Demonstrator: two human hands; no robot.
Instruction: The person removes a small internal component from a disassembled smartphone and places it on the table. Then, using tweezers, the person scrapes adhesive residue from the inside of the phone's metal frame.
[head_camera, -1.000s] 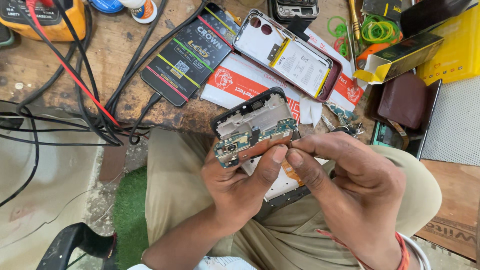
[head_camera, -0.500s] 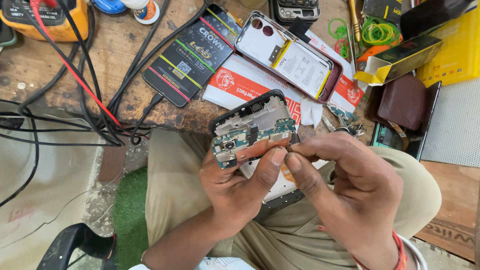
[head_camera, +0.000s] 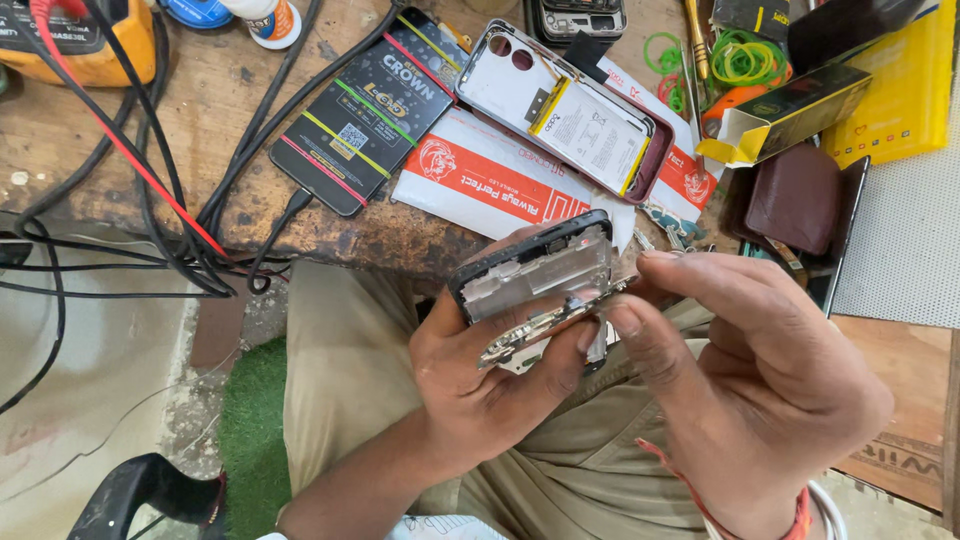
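An opened phone body (head_camera: 535, 268) with a black frame and bare metal inside is held over my lap. My left hand (head_camera: 480, 375) grips it from below, thumb against its lower edge. My right hand (head_camera: 760, 385) pinches a thin circuit board (head_camera: 540, 325) at its right end; the board is tilted up and away from the frame. On the wooden bench (head_camera: 200, 130) above lies a second opened phone (head_camera: 570, 110) with its white battery showing.
A black packaged phone screen (head_camera: 365, 115) lies on the bench beside a white and orange pouch (head_camera: 490, 185). Black and red cables (head_camera: 150, 190) hang over the bench edge at left. A yellow meter (head_camera: 75, 45), green rubber bands (head_camera: 740, 55), a small open box (head_camera: 790, 115) and a brown wallet (head_camera: 795, 200) sit around.
The circuit board, which lay flat in the phone frame, now stands lifted off it on edge. Both hands have tilted the phone so its empty metal inside shows.
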